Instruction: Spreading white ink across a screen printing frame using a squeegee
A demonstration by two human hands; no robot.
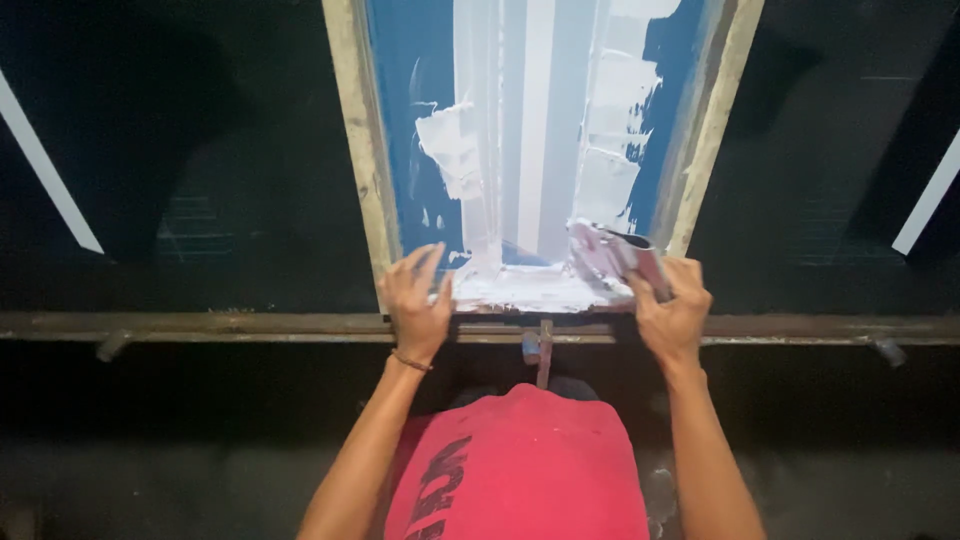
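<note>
A wooden-framed printing screen (361, 160) with blue mesh lies on a dark table, smeared with white ink (530, 285) along its near edge and in long streaks up the middle. My left hand (415, 300) rests on the frame's near left corner, fingers spread, holding nothing. My right hand (672, 305) grips a squeegee (612, 255) coated in white ink, tilted at the screen's near right corner.
A rusty metal rail (200, 327) runs across the table's near edge, with a small clamp (540, 350) under the screen. Dark fabric (200, 200) covers the table on both sides. White stripes (40, 160) show at far left and at far right (925, 205).
</note>
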